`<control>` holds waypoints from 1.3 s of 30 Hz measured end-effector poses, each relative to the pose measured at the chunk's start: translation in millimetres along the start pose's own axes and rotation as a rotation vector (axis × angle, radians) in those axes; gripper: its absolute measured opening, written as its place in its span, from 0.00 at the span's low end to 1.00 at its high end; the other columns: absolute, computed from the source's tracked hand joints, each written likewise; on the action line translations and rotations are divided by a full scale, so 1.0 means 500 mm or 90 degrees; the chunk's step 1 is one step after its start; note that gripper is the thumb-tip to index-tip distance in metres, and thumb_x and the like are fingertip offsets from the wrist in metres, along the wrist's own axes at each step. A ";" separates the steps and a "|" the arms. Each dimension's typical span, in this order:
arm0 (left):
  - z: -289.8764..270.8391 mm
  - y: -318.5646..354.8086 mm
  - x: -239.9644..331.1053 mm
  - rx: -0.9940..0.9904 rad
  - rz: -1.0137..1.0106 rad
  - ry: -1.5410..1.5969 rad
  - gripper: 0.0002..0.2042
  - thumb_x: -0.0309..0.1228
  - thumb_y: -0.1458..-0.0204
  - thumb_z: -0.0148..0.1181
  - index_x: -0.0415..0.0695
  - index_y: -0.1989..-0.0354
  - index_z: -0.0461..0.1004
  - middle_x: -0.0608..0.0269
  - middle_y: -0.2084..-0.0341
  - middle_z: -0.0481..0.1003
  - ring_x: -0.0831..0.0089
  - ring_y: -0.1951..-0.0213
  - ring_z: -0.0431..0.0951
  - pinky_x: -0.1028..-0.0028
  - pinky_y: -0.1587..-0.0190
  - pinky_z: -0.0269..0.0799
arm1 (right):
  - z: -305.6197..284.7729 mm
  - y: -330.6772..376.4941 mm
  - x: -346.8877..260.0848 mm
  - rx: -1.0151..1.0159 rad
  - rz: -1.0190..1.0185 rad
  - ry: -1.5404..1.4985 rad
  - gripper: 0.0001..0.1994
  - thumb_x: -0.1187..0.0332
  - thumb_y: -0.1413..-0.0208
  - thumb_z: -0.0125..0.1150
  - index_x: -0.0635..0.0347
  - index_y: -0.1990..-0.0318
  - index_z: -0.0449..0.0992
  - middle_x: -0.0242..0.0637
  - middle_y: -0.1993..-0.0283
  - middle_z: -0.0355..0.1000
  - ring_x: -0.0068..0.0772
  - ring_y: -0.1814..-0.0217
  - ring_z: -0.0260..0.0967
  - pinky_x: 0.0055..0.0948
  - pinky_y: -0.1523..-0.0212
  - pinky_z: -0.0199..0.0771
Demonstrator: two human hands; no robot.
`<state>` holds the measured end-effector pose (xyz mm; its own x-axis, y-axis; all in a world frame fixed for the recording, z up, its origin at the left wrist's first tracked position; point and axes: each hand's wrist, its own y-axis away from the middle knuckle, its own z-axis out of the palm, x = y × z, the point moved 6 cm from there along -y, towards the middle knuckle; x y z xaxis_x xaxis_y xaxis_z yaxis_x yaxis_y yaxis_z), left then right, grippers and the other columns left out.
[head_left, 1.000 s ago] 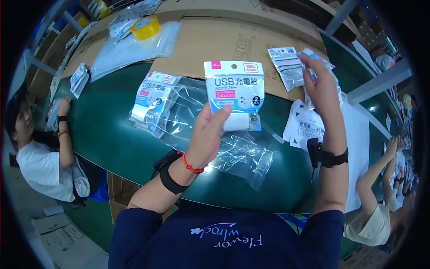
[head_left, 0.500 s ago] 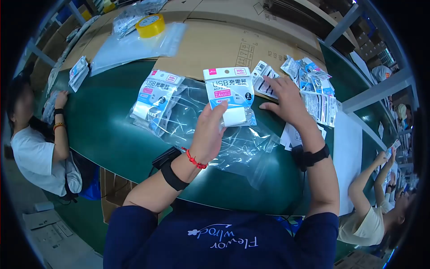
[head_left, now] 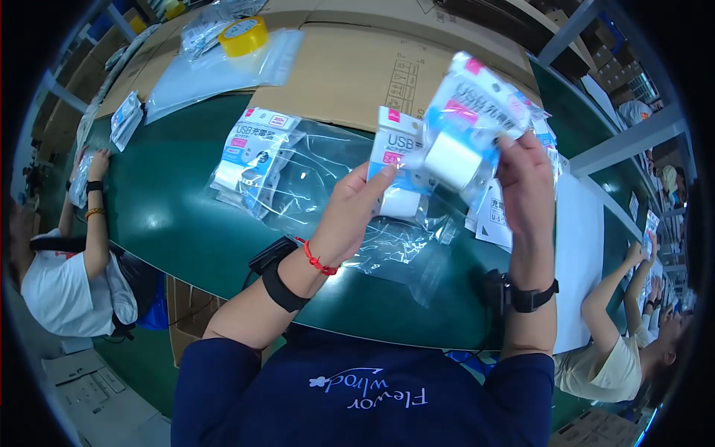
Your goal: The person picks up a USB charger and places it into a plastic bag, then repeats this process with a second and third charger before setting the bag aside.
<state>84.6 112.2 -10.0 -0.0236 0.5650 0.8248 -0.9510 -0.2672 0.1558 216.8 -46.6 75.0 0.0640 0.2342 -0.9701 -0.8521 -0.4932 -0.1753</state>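
In my left hand (head_left: 356,211) is a packaged USB charger (head_left: 400,203), a white block in a clear bag with a white, blue and pink card, gripped between thumb and fingers. My right hand (head_left: 527,182) pinches a second packaged USB charger (head_left: 454,160) by its side, tilted and partly in front of the first one. Below both hands a large clear plastic bag (head_left: 402,261) lies on the green table. To the left, a stack of the same charger packs (head_left: 253,160) rests on that bag's edge. More packs (head_left: 547,134) show behind my right hand.
A yellow tape roll (head_left: 243,37) sits on clear plastic bags (head_left: 223,74) over cardboard (head_left: 335,74) at the back. Small packs (head_left: 126,119) lie far left, near a co-worker's hand (head_left: 99,160). A metal post (head_left: 625,153) stands at right, beside a white sheet (head_left: 577,261).
My right hand has picked up a charger pack from the right side and brought it beside the one in my left hand. The left hand's pack has shifted slightly right.
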 end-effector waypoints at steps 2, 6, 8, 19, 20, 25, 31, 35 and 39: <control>0.011 0.005 0.000 -0.057 -0.011 -0.066 0.19 0.40 0.38 0.48 0.40 0.44 0.65 0.64 0.55 0.74 0.76 0.55 0.75 0.74 0.53 0.71 | 0.026 0.024 0.026 -0.037 0.077 -0.047 0.14 0.69 0.40 0.54 0.66 0.49 0.69 0.30 0.58 0.74 0.17 0.61 0.70 0.20 0.61 0.70; 0.057 0.014 0.025 -0.137 -0.048 0.135 0.19 0.37 0.41 0.54 0.40 0.46 0.67 0.65 0.56 0.75 0.78 0.55 0.75 0.76 0.52 0.70 | 0.033 0.044 0.068 -0.065 0.044 0.021 0.17 0.69 0.41 0.55 0.63 0.45 0.68 0.31 0.54 0.74 0.16 0.60 0.70 0.17 0.58 0.69; 0.058 0.021 0.022 -0.125 0.025 0.003 0.19 0.35 0.43 0.56 0.40 0.46 0.67 0.65 0.56 0.75 0.78 0.55 0.74 0.76 0.51 0.70 | 0.033 0.050 0.072 -0.053 0.022 0.016 0.18 0.69 0.41 0.55 0.63 0.45 0.67 0.32 0.52 0.73 0.18 0.56 0.69 0.18 0.54 0.68; 0.031 0.026 0.026 -0.094 0.131 -0.113 0.23 0.26 0.49 0.63 0.40 0.45 0.65 0.63 0.54 0.73 0.77 0.54 0.73 0.74 0.50 0.69 | 0.036 0.052 0.061 -0.036 0.133 -0.153 0.19 0.69 0.41 0.54 0.63 0.43 0.66 0.37 0.48 0.70 0.25 0.46 0.67 0.27 0.44 0.64; 0.034 0.026 0.027 -0.097 0.135 -0.131 0.23 0.26 0.50 0.63 0.39 0.45 0.65 0.63 0.54 0.73 0.77 0.54 0.73 0.74 0.50 0.69 | 0.044 0.063 0.070 -0.108 0.232 -0.202 0.18 0.70 0.41 0.54 0.64 0.44 0.67 0.37 0.48 0.71 0.26 0.47 0.67 0.29 0.43 0.64; 0.033 0.013 0.042 -0.019 0.329 -0.212 0.23 0.31 0.48 0.62 0.38 0.45 0.64 0.60 0.53 0.72 0.73 0.53 0.74 0.71 0.48 0.69 | 0.058 0.092 0.037 -0.114 0.088 -0.049 0.14 0.72 0.41 0.53 0.66 0.48 0.71 0.42 0.53 0.74 0.36 0.47 0.70 0.35 0.41 0.64; 0.022 0.014 0.039 -0.092 -0.017 0.056 0.27 0.44 0.43 0.55 0.37 0.42 0.61 0.52 0.49 0.70 0.64 0.49 0.74 0.65 0.45 0.69 | 0.081 0.111 -0.041 -0.197 -0.388 0.345 0.12 0.71 0.43 0.54 0.62 0.51 0.74 0.43 0.48 0.72 0.39 0.41 0.67 0.39 0.37 0.59; 0.054 0.048 0.049 -0.244 -0.287 0.492 0.30 0.49 0.41 0.48 0.37 0.39 0.58 0.47 0.47 0.67 0.58 0.46 0.72 0.62 0.44 0.68 | 0.132 0.137 -0.042 -0.334 -0.473 0.490 0.14 0.71 0.48 0.57 0.59 0.52 0.75 0.40 0.46 0.72 0.39 0.39 0.66 0.43 0.35 0.58; 0.023 0.033 0.059 -0.180 -0.129 0.316 0.35 0.52 0.43 0.43 0.36 0.35 0.51 0.42 0.43 0.63 0.53 0.44 0.69 0.58 0.40 0.64 | 0.175 0.175 -0.042 -0.439 -0.545 0.554 0.17 0.73 0.53 0.59 0.57 0.52 0.75 0.38 0.45 0.71 0.38 0.38 0.65 0.45 0.34 0.56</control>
<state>71.8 115.4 23.4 0.0902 0.8978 0.4311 -0.9950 0.0630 0.0771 95.5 -21.4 95.0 0.9409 0.2054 -0.2694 0.0213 -0.8295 -0.5581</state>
